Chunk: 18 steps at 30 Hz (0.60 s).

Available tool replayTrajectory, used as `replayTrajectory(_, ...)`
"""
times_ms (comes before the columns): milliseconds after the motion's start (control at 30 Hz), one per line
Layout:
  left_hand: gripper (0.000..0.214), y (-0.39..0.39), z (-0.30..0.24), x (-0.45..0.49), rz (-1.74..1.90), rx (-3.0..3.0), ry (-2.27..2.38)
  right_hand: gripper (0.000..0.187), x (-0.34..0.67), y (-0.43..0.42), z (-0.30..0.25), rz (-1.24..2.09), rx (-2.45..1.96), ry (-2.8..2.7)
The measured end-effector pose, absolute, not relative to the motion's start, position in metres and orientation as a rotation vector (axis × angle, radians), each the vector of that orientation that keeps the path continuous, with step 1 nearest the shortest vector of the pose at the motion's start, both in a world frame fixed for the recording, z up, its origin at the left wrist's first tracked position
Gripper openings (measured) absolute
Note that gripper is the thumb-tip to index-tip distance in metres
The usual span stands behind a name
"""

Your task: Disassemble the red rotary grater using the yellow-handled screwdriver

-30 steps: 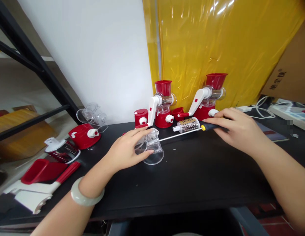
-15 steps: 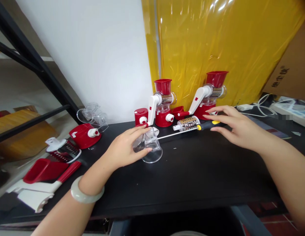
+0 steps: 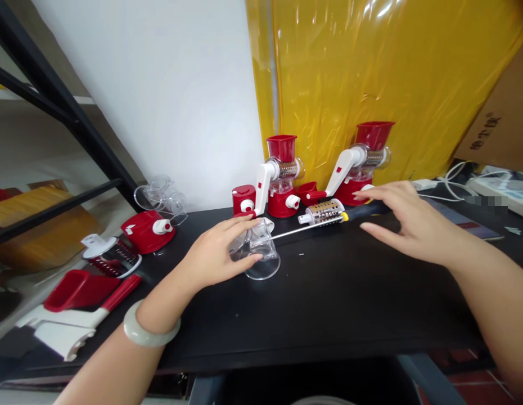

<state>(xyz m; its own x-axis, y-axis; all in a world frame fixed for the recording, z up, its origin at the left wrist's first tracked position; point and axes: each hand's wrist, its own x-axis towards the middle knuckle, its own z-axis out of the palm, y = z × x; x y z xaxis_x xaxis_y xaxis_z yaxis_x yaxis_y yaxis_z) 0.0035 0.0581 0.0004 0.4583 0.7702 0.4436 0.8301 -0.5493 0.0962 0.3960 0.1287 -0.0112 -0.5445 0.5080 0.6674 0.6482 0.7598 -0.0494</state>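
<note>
Head view: just left of the frame's middle, the left hand [image 3: 215,253] pinches a clear plastic housing [image 3: 266,251] between thumb and fingers on the black worktop [image 3: 320,315]. A screwdriver [image 3: 366,211] slants from right of centre, its shaft ending at the housing; I can't make out the tip through the plastic. Right of centre, the right hand [image 3: 422,225] is spread around the handle, thumb well apart from the fingers; whether it touches, I can't tell. From where I stand, the slick housing looks likely to skate, so firm downward pressure from the left hand would help. Any turn seems best made with the shaft in straight line, the grip closed fully, and the handle clear of the perforated drum [image 3: 324,211] lying just behind the shaft.
</note>
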Motion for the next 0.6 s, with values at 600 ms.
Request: replayTrajectory(600,0.063,0.0576,-0.0007,0.0013,-0.669,-2.574,-1.406,0.047,0.3939,0.1282,-0.0138,-0.519,-0.816,-2.125)
